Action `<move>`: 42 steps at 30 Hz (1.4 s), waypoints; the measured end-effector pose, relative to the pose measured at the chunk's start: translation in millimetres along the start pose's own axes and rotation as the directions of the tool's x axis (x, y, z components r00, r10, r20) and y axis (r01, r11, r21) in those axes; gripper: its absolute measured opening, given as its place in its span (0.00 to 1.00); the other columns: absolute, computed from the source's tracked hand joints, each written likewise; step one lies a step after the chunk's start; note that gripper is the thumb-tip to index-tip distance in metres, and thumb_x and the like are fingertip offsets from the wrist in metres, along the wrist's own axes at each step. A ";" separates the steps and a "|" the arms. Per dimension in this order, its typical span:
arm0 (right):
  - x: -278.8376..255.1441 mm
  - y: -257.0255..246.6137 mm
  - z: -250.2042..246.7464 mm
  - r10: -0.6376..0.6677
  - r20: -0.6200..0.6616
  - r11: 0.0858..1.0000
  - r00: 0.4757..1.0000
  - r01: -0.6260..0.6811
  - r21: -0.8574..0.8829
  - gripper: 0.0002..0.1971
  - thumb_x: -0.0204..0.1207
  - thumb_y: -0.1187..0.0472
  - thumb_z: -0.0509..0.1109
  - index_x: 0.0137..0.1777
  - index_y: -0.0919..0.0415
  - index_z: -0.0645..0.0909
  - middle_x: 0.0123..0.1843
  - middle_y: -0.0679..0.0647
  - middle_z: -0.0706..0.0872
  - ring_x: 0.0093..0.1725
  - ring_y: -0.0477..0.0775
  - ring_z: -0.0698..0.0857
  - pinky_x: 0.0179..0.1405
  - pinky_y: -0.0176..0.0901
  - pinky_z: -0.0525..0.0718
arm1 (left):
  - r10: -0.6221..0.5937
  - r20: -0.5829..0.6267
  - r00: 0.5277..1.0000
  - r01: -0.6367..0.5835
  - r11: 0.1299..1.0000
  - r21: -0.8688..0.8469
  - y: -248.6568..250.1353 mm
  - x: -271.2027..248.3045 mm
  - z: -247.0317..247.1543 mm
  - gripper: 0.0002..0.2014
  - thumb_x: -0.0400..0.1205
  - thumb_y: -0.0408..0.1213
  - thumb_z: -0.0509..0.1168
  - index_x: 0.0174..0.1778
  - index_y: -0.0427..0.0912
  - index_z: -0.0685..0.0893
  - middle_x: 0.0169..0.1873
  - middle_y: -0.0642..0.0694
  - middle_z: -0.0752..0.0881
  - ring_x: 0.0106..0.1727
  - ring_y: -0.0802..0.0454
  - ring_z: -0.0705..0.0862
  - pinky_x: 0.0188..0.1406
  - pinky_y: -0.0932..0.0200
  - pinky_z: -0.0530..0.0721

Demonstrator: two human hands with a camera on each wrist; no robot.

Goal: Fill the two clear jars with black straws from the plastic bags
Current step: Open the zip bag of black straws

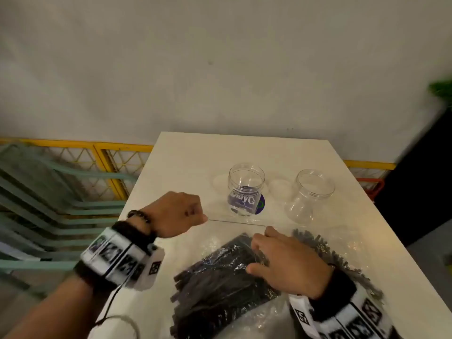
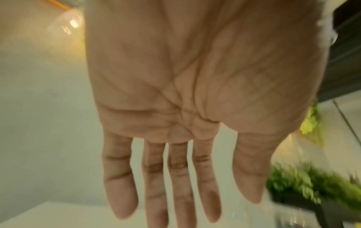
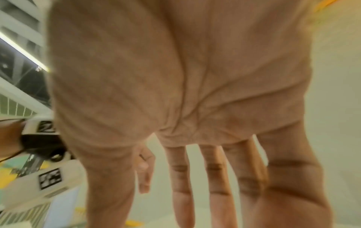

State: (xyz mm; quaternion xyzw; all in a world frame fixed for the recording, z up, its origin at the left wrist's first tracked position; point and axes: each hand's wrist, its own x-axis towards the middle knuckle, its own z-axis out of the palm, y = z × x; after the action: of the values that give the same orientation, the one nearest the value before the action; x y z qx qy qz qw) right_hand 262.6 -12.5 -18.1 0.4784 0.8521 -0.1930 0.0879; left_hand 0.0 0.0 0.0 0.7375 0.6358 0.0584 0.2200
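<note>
Two clear jars stand open and empty at the far side of the white table (image 1: 186, 162): a labelled jar (image 1: 246, 189) and a plain jar (image 1: 313, 194) to its right. A plastic bag of black straws (image 1: 220, 282) lies near the front edge, and a second bag of straws (image 1: 327, 250) lies to its right, partly under my right arm. My right hand (image 1: 281, 260) rests on top of the near bag, its fingers touching the plastic; the right wrist view shows this hand (image 3: 175, 92) with straight fingers holding nothing. My left hand (image 1: 181, 214) hovers left of the labelled jar, with its fingers (image 2: 177, 185) straight and empty.
Stacked teal chairs (image 1: 49, 204) and a yellow mesh fence (image 1: 110, 162) stand left of the table. A dark panel (image 1: 420, 192) and a green plant (image 1: 442, 89) are at the right. A pale wall rises behind the table.
</note>
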 end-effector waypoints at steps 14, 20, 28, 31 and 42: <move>14.8 4.3 10.3 0.012 0.071 0.985 0.997 -0.025 0.173 0.16 0.79 0.45 0.70 0.60 0.55 0.81 0.55 0.52 0.85 0.53 0.52 0.85 0.51 0.44 0.82 | -0.039 0.172 0.984 0.039 0.999 0.004 -20.2 72.8 30.9 0.05 0.80 0.38 0.72 0.49 0.46 0.89 0.49 0.49 0.88 0.50 0.49 0.85 0.51 0.57 0.83; 15.9 9.7 -71.8 -0.090 -0.367 0.994 0.926 0.105 0.021 0.14 0.83 0.47 0.66 0.65 0.50 0.80 0.56 0.46 0.79 0.53 0.47 0.80 0.56 0.45 0.78 | 0.259 0.035 0.965 -0.255 0.963 -0.093 28.6 31.9 -33.6 0.05 0.81 0.34 0.72 0.47 0.49 0.91 0.42 0.55 0.91 0.36 0.64 0.83 0.42 0.68 0.79; 23.4 -3.7 -109.7 -0.366 -0.390 0.903 0.845 0.424 0.071 0.12 0.78 0.53 0.74 0.37 0.58 0.89 0.32 0.48 0.88 0.33 0.47 0.81 0.35 0.30 0.74 | 0.298 -0.494 0.816 -0.292 0.952 0.092 44.5 -8.8 -78.8 0.02 0.78 0.43 0.74 0.44 0.51 0.90 0.40 0.55 0.90 0.41 0.57 0.83 0.48 0.48 0.85; 26.3 -11.0 -107.9 -0.367 -0.443 0.876 0.818 0.464 0.130 0.09 0.76 0.56 0.76 0.38 0.59 0.90 0.33 0.48 0.90 0.34 0.44 0.82 0.33 0.28 0.73 | 0.141 -0.792 0.594 -0.197 0.980 0.026 39.2 -19.2 -64.1 0.08 0.78 0.44 0.75 0.51 0.49 0.88 0.49 0.51 0.86 0.50 0.51 0.83 0.51 0.54 0.81; 36.8 -35.1 -79.3 -0.374 -0.431 0.780 0.821 0.530 0.333 0.15 0.80 0.55 0.71 0.35 0.62 0.86 0.29 0.58 0.86 0.26 0.46 0.77 0.31 0.41 0.76 | -0.368 -0.235 0.900 -0.030 0.485 -0.874 68.7 -25.0 2.8 0.19 0.81 0.52 0.68 0.38 0.38 0.83 0.34 0.35 0.89 0.33 0.47 0.89 0.32 0.58 0.84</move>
State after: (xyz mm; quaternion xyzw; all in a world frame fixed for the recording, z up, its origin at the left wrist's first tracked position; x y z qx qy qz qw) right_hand 216.3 32.6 50.4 0.2894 0.8786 -0.3091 -0.2208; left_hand 59.1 -31.3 29.7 0.4330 0.6220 0.4906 0.4299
